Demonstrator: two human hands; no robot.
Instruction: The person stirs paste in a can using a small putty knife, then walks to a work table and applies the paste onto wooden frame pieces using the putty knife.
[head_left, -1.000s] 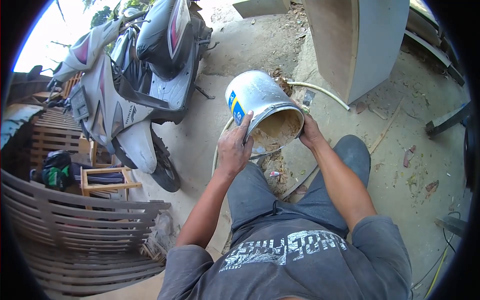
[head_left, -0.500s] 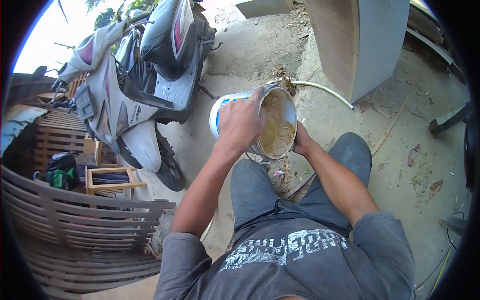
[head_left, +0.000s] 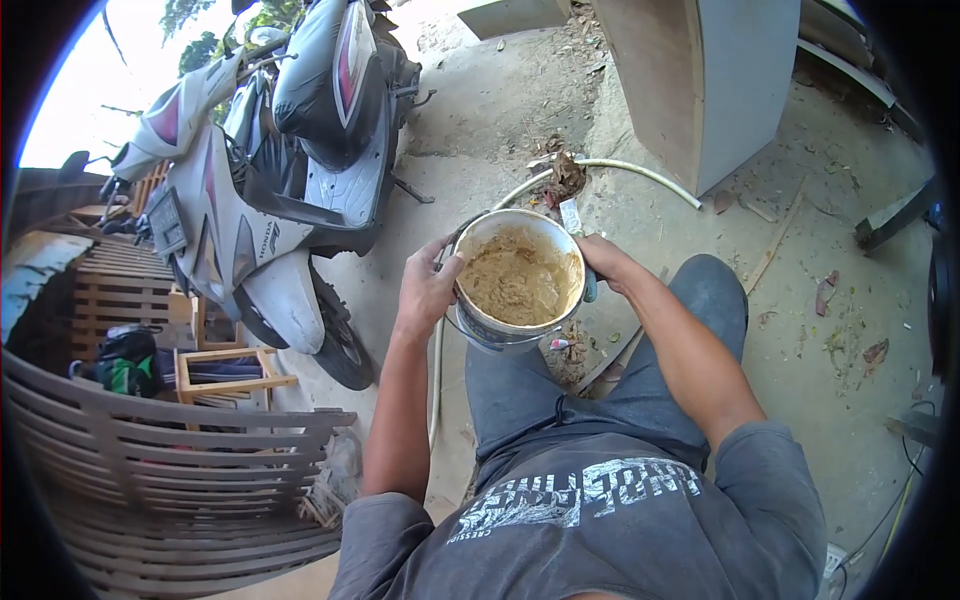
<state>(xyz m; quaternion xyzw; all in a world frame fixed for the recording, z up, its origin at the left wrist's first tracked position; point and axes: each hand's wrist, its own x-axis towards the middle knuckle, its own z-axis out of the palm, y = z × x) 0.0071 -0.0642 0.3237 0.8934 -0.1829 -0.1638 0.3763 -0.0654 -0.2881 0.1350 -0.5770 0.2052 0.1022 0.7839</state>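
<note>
The bucket (head_left: 495, 338), mouth facing upward, is held between both hands, just right of the left hand (head_left: 428, 288) clamped at its rim and left of the right hand (head_left: 606, 262) gripping the opposite side.

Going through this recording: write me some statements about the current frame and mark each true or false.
1. The left hand and right hand are both at the bucket. True.
2. The bucket is empty. False: it contains tan, paste-like material.
3. The Honda scooter stands left of the bucket. True.
4. The bucket's mouth faces the ground. False: it faces up toward the camera.
5. A pale hose lies on the ground. True.
</note>
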